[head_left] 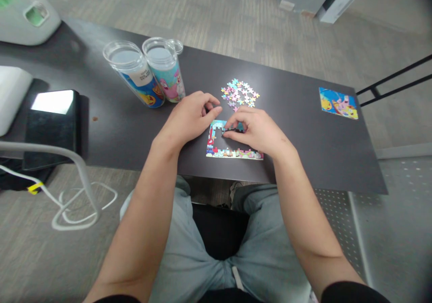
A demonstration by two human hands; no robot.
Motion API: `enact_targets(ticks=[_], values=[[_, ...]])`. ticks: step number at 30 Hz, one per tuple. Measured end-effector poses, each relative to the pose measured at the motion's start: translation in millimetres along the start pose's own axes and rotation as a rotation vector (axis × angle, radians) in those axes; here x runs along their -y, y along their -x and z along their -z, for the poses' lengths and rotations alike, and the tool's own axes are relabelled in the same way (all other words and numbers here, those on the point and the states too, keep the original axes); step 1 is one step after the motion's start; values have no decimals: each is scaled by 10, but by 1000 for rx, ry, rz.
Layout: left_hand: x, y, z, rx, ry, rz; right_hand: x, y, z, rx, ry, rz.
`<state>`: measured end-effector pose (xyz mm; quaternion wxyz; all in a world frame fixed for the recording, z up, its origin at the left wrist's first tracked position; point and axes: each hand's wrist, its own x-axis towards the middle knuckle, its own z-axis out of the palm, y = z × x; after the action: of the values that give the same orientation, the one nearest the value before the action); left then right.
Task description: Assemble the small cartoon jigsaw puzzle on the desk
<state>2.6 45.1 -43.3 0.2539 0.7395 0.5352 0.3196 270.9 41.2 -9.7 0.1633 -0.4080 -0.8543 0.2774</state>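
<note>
A partly joined jigsaw puzzle lies on the dark table near its front edge; its border forms a frame around a bare middle. Over its right side, my right hand pinches a small puzzle piece by the inner left of the frame, and the fingers cover much of that piece. The hand also hides the frame's upper right. My left hand rests at the puzzle's upper left corner, fingers loosely bent and thumb apart, with nothing visible in it. Just beyond both hands spreads a pile of loose puzzle pieces.
Two clear-topped printed canisters stand left of the pile, with a round clear lid behind. A picture card lies at the table's right. Farther left are a black glossy box and a white cable.
</note>
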Motion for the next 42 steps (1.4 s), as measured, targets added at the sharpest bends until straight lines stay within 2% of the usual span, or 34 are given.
enact_targets(ticks=[5,9,13,17,21,24,27,33,37,42], values=[[-34,-3,27,15,1,17,32,12,5,-5,39,-7],[-35,4,32,27,6,21,-16,22,94,-24,4,-1],[-15,34,40,56,-20,-20,-201,61,284,-137,-2,-37],[-13,60,54,106,-45,-34,-454,131,456,-213,-19,-161],[-48,66,45,99,-73,-6,-660,152,543,-299,4,-273],[-86,61,31,93,-97,21,-774,16,572,-361,28,-309],[-116,57,30,113,-106,38,-851,-277,562,-392,53,-312],[-148,68,45,121,-135,59,-882,-831,369,-389,116,-338],[-161,64,52,106,-112,69,-869,-885,309,-365,126,-353],[-160,64,57,85,-80,86,-867,-784,402,-287,38,-391]])
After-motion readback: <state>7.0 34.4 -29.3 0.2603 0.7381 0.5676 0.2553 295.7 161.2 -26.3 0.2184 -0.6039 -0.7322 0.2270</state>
